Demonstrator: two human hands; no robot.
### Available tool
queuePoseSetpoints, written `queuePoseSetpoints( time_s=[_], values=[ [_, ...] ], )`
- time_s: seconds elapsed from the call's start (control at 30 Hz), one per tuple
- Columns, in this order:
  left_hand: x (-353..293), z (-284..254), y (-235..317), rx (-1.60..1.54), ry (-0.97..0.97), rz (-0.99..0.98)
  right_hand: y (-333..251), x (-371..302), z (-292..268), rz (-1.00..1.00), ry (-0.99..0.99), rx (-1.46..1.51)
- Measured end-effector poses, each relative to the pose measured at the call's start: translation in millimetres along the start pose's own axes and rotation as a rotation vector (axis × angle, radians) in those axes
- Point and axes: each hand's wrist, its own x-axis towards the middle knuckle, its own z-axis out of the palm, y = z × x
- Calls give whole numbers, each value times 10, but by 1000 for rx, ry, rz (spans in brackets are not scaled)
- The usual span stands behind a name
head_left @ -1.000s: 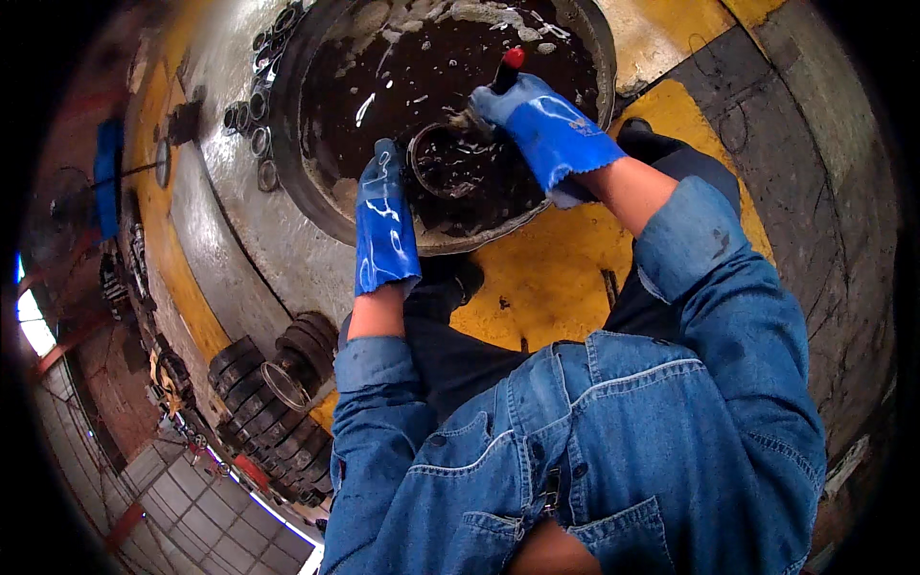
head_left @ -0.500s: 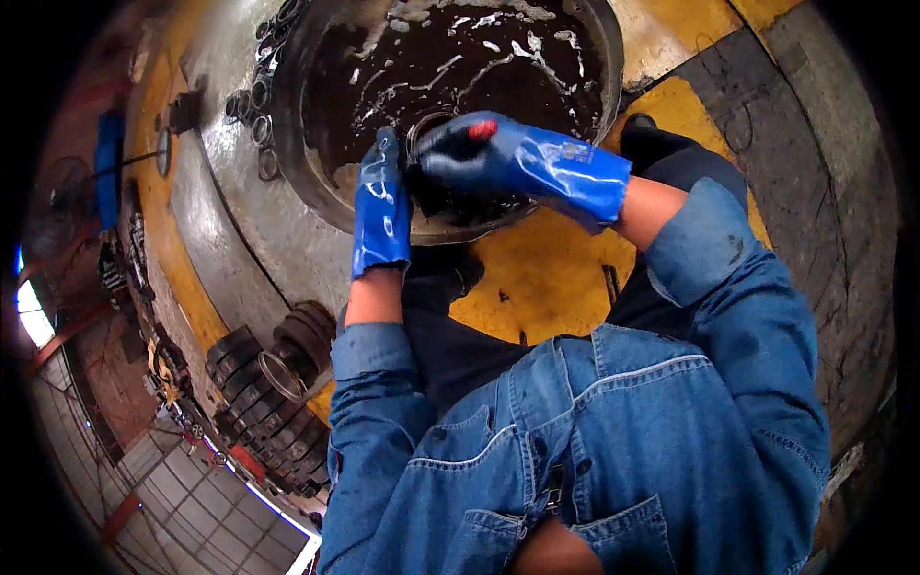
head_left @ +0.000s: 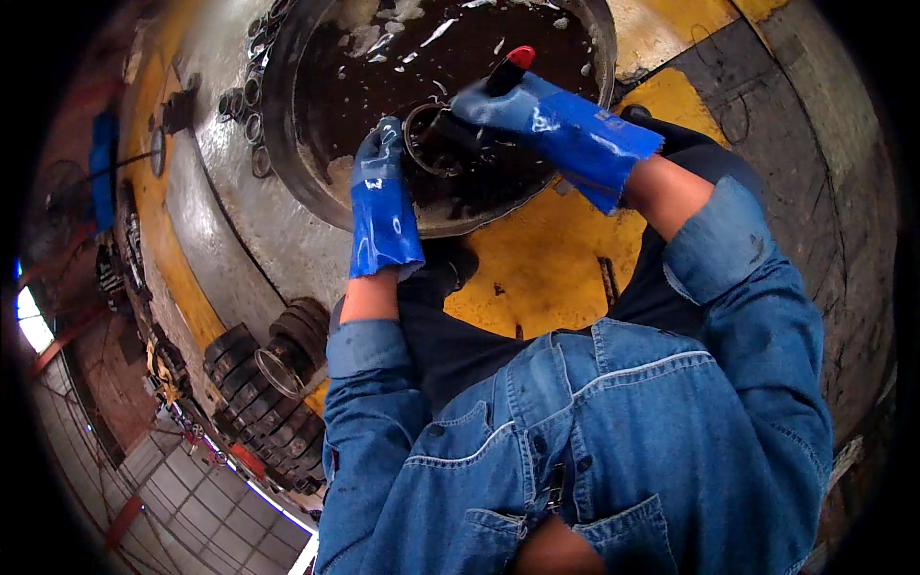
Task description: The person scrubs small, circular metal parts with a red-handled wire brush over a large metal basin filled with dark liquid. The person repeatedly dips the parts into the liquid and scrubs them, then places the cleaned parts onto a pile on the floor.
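Note:
Over a wide round basin (head_left: 280, 158) of dark liquid, my left hand (head_left: 377, 163), in a blue rubber glove, grips a round metal ring (head_left: 410, 146) by its left side. The ring is tilted so that its opening shows. My right hand (head_left: 503, 103), gloved the same way, is closed around a brush (head_left: 506, 75) with a black, red-tipped handle. The brush's dark head points into the ring's opening; its bristles are blurred and hard to make out.
Several metal rings (head_left: 254, 91) lie on the floor along the basin's left side. Stacked dark ring-shaped parts (head_left: 264, 398) stand at the lower left, with a thin hoop (head_left: 278, 374) against them. My knees flank a yellow floor patch (head_left: 537, 273).
My right hand has moved right and slightly up from the ring, and the brush handle now tilts further upward. The ring's opening shows more. My left hand has hardly shifted.

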Motion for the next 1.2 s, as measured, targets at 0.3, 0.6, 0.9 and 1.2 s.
queuePoseSetpoints(
  time_s=[0.3, 0.6, 0.9, 1.2],
  values=[
    [2, 111, 111, 188, 0, 103, 77, 133, 71, -243, 18, -798],
    [25, 112, 182, 199, -55, 52, -17, 7, 257, -724, -93, -1043],
    [104, 209, 52, 437, 48, 259, -30, 133, 251, -274, 41, -1021],
    [101, 191, 61, 463, 28, 127, 204, 281, 93, 138, -102, 598]
  ],
)
